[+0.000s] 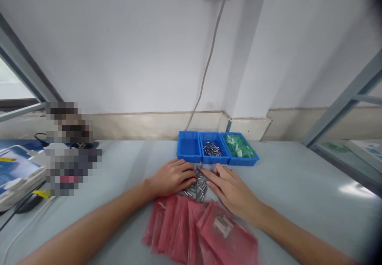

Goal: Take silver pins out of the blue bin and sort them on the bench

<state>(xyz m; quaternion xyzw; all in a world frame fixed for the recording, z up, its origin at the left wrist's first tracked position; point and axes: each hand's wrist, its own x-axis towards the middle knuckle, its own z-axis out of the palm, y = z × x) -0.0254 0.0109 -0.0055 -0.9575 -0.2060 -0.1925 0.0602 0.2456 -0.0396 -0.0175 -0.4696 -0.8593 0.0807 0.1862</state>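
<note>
A loose pile of small silvery metal pins [197, 187] lies on the table between my two hands. Palm down at its left edge, my left hand [171, 176] has its fingers stretched over the pins, touching them. On the other side, my right hand [231, 187] reaches in with its index finger extended to the top of the pile and other fingers partly bent. Neither hand visibly grips anything. Just below are several pink plastic bags [179, 231], overlapping in a fan; the rightmost has whitish pieces inside.
Behind the pile stand three joined blue bins: a left bin [189, 145] with nothing visible in it, a middle bin [222, 159] of metal pins, a right bin [253, 162] of green bags. A power strip [22, 187] and cables lie far left, near a blurred-out person [71, 157].
</note>
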